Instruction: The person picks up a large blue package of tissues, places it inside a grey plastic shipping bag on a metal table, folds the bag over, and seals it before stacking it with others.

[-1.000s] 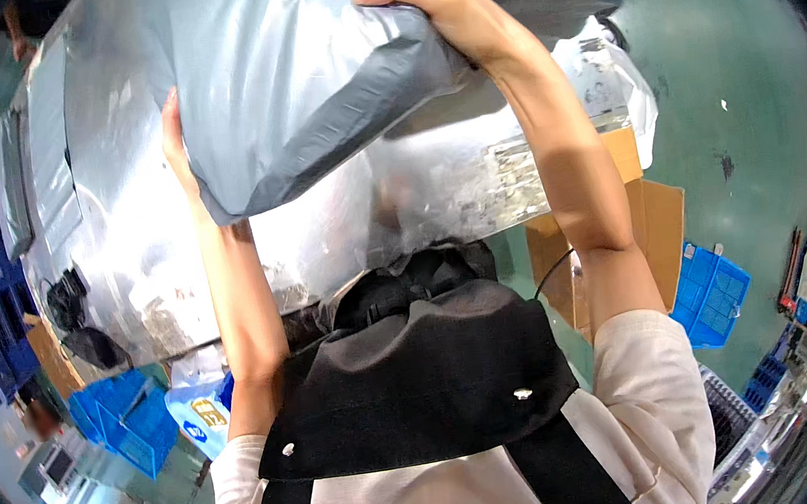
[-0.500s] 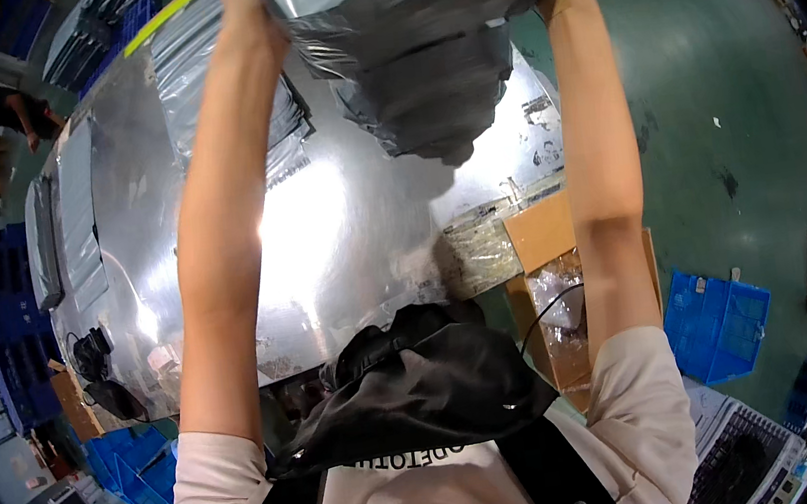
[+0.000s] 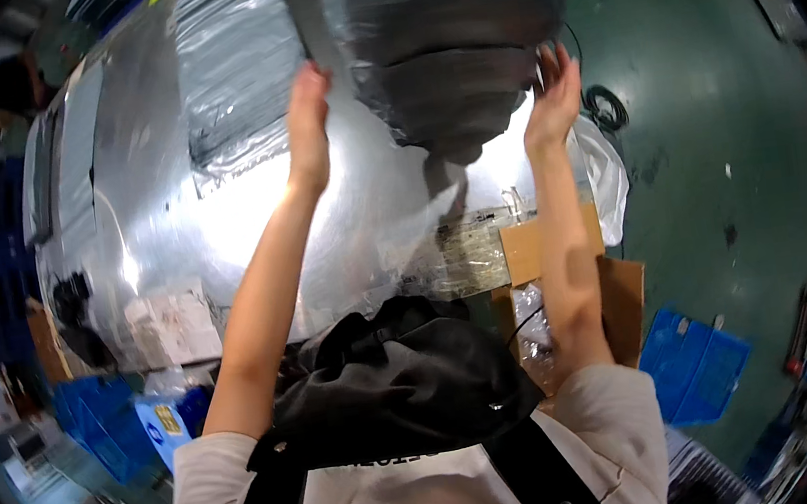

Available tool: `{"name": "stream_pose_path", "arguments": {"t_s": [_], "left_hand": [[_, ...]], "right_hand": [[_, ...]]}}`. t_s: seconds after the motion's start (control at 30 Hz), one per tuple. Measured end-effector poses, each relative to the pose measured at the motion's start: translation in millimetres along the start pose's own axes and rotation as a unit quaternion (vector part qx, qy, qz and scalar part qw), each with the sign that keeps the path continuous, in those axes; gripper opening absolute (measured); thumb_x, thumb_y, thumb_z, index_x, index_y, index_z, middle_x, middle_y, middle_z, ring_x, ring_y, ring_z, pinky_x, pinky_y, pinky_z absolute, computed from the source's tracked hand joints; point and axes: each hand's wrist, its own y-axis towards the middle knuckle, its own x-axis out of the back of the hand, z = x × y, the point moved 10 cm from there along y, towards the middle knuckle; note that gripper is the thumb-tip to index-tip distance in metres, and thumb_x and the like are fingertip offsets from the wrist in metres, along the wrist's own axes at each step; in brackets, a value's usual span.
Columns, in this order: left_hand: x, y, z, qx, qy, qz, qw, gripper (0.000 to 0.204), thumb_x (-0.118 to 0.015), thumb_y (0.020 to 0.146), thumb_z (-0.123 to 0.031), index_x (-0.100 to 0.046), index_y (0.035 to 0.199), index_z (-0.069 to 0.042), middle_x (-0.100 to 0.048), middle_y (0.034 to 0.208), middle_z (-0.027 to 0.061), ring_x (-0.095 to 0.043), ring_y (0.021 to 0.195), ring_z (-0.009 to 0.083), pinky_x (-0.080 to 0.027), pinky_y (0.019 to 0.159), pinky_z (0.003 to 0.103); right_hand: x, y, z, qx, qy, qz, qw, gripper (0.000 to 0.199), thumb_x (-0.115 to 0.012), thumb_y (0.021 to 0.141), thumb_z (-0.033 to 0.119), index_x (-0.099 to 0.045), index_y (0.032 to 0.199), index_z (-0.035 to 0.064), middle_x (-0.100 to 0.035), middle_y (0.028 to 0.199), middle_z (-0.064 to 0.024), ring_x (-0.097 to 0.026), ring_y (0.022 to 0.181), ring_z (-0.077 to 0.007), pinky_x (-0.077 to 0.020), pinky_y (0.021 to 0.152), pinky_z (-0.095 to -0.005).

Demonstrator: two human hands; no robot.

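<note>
A tall stack of grey plastic mailing bags (image 3: 452,29) rises from the metal table (image 3: 151,162) at the far middle. Beside the stack's right side is my right hand (image 3: 554,100), open, its fingers apart and slightly curled with nothing in them. My left hand (image 3: 310,127) is seen nearly edge-on, fingers stretched forward, between that stack and a flatter pile of grey bags (image 3: 236,81) on its left. It appears to hold nothing; whether its fingertips touch the flatter pile I cannot tell.
An open cardboard box (image 3: 624,310) with clear plastic inside stands below my right forearm. Blue crates (image 3: 694,362) (image 3: 102,425) sit at both sides. More grey bags (image 3: 81,155) lie on the table's left. A coiled black cable (image 3: 606,108) and a white bag (image 3: 606,177) are by the right edge.
Both hands have left the upper sides of the tall stack and come back toward me, apart from it. The view has also shifted, showing more of the flatter pile.
</note>
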Motion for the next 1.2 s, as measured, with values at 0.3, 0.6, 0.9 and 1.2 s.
{"name": "stream_pose_path", "arguments": {"t_s": [0.3, 0.6, 0.9, 1.2], "left_hand": [[278, -217, 80, 0.083, 0.299, -0.24, 0.92, 0.032, -0.059, 0.08, -0.018, -0.055, 0.109, -0.004, -0.058, 0.105, 0.0104, -0.053, 0.098, 0.0197, -0.04, 0.088, 0.031], [531, -703, -68, 0.055, 0.537, -0.735, 0.41, 0.038, -0.059, 0.079, -0.023, -0.054, 0.106, 0.002, -0.055, 0.105, 0.0178, -0.05, 0.099, 0.0309, -0.037, 0.088, 0.036], [490, -1096, 61, 0.439, 0.187, -0.802, 0.359, 0.071, -0.046, 0.075, -0.06, -0.061, 0.096, 0.006, -0.06, 0.095, 0.0217, -0.057, 0.093, 0.0304, -0.041, 0.081, 0.039], [526, -902, 10, 0.466, 0.257, -0.662, 0.527, 0.072, -0.048, 0.077, -0.058, -0.058, 0.098, 0.01, -0.062, 0.09, 0.0173, -0.056, 0.08, 0.0224, -0.042, 0.076, 0.031]], "right_hand": [[80, -224, -163, -0.302, -0.283, 0.116, 0.903, 0.048, -0.045, 0.086, 0.038, -0.039, 0.123, 0.0085, -0.044, 0.122, -0.0107, -0.04, 0.115, -0.0235, -0.0296, 0.095, -0.0399], [-47, -313, -238, -0.386, -0.351, 0.301, 0.799, 0.044, -0.049, 0.084, 0.035, -0.042, 0.119, 0.0075, -0.052, 0.108, -0.0075, -0.047, 0.099, -0.0181, -0.0374, 0.081, -0.0329], [-274, -467, -265, -0.128, -0.382, 0.668, 0.625, 0.049, -0.057, 0.079, 0.03, -0.043, 0.117, 0.0021, -0.053, 0.107, -0.019, -0.051, 0.099, -0.0267, -0.0414, 0.083, -0.0351], [-228, -543, -273, -0.101, -0.425, 0.779, 0.451, 0.049, -0.053, 0.08, 0.036, -0.043, 0.116, 0.0037, -0.054, 0.1, -0.0183, -0.052, 0.094, -0.0327, -0.0408, 0.082, -0.0372]]}}
